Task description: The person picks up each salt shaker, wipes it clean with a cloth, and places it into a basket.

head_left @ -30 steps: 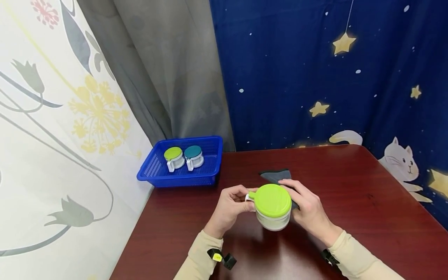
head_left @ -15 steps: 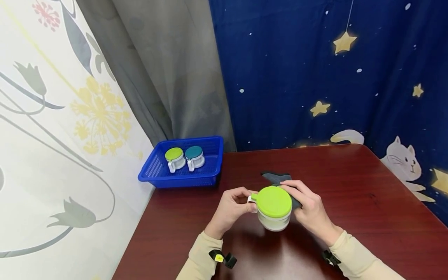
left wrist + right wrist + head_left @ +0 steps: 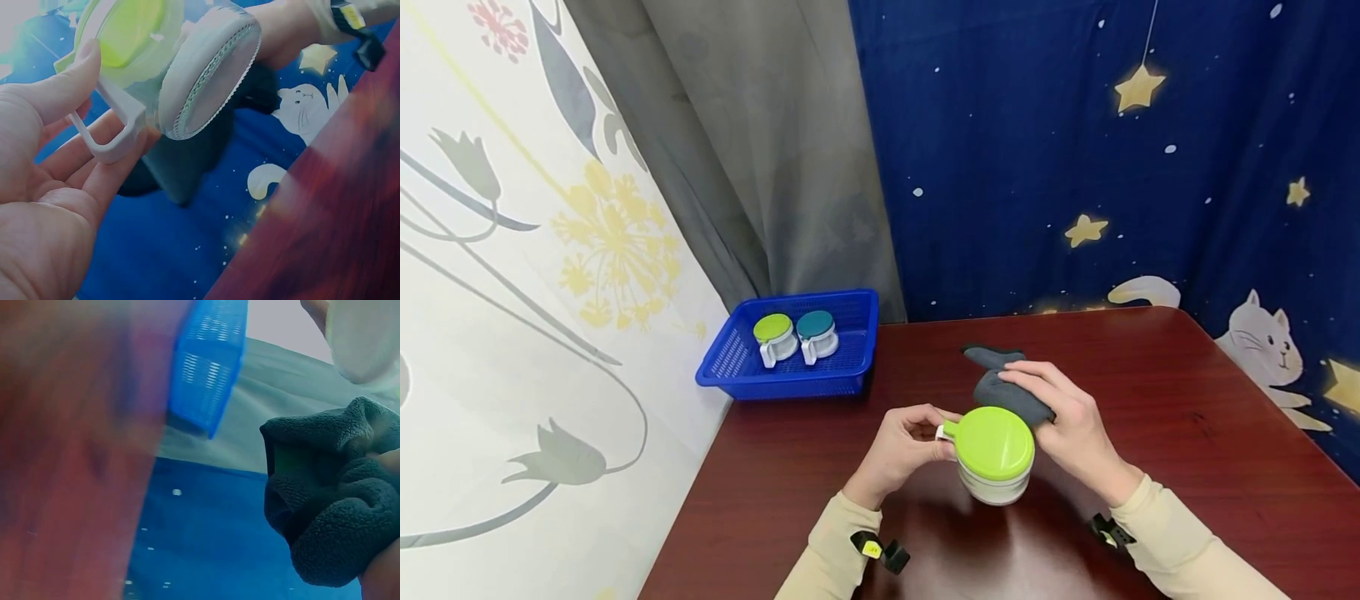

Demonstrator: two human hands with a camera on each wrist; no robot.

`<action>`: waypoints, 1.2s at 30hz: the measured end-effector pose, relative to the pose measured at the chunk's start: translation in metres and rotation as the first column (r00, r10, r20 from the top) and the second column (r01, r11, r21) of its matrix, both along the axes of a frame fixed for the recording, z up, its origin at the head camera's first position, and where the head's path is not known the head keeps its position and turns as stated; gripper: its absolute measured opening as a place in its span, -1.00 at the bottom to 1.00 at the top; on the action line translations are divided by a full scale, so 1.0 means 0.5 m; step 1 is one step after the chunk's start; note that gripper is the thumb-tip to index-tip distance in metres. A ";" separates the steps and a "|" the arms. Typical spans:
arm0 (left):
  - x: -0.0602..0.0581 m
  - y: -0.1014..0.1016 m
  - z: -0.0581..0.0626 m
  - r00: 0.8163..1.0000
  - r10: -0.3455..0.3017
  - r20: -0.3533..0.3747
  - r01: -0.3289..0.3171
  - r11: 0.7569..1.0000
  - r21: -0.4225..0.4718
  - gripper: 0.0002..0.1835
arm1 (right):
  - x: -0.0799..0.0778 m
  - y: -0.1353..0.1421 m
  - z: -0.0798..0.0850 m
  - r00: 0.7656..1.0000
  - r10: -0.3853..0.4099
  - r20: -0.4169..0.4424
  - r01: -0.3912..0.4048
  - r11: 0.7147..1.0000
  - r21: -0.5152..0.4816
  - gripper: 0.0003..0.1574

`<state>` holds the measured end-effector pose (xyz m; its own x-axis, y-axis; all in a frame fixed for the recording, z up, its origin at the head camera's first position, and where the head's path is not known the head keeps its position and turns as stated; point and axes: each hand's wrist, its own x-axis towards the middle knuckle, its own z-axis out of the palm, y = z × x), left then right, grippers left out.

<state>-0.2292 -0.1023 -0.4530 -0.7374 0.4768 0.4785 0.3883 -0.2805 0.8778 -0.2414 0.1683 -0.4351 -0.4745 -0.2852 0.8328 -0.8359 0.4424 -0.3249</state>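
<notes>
A clear jar [image 3: 995, 454] with a lime-green lid and a white handle is held above the table. My left hand [image 3: 904, 450] pinches its handle [image 3: 119, 119] between thumb and fingers, and the left wrist view shows the jar tilted with its pale base toward the camera. Just beyond the jar on the right, my right hand [image 3: 1067, 425] grips a bunched dark grey cloth [image 3: 1011, 398]. In the right wrist view the fleecy cloth [image 3: 337, 494] hangs in folds from the fingers, below the jar's base [image 3: 362, 344].
At the back left of the dark red table [image 3: 1150, 400] stands a blue plastic basket [image 3: 790, 387]. Inside it sit two similar jars, one with a lime-green lid [image 3: 772, 327] and one with a teal lid [image 3: 816, 324]. Curtains hang behind the table.
My right hand has drawn the cloth away from the jar's side, up and beyond it. The jar, still in my left hand, has shifted slightly right and nearer to me.
</notes>
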 end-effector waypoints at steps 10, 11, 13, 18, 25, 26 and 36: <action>-0.003 0.004 -0.007 1.000 0.009 0.026 -0.009 1.000 -0.023 -0.75 | 0.002 -0.014 0.032 0.996 0.082 -0.028 -0.080 0.994 0.075 -0.26; -0.003 0.003 -0.007 1.000 0.012 0.029 -0.012 1.000 -0.022 -0.75 | 0.003 -0.015 0.030 0.996 0.087 -0.030 -0.085 0.993 0.079 -0.25; -0.002 0.001 -0.006 0.999 0.014 0.031 -0.014 1.000 -0.016 -0.73 | 0.005 -0.017 0.026 0.996 0.083 -0.040 -0.080 0.994 0.076 -0.27; -0.003 -0.003 -0.002 0.998 0.036 0.045 -0.036 0.999 0.017 -0.71 | 0.008 -0.016 0.016 0.998 0.052 -0.027 -0.051 0.998 0.038 -0.28; -0.002 -0.003 -0.003 0.995 0.065 0.074 -0.071 0.993 0.092 -0.71 | 0.014 -0.020 -0.005 0.998 0.030 0.050 -0.029 0.999 -0.022 -0.28; -0.002 -0.003 -0.002 0.995 0.070 0.078 -0.078 0.991 0.105 -0.71 | 0.014 -0.020 -0.007 0.998 0.026 0.060 -0.025 0.999 -0.026 -0.29; -0.008 0.006 0.004 0.963 0.215 0.163 -0.247 0.945 0.215 -0.82 | 0.016 -0.015 -0.024 0.990 -0.059 0.125 0.062 0.998 -0.021 -0.29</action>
<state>-0.2333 -0.0996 -0.4512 -0.8794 0.1737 0.4433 0.3490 -0.3982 0.8483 -0.2335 0.1606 -0.4469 -0.5903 -0.2324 0.7730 -0.7604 0.4816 -0.4358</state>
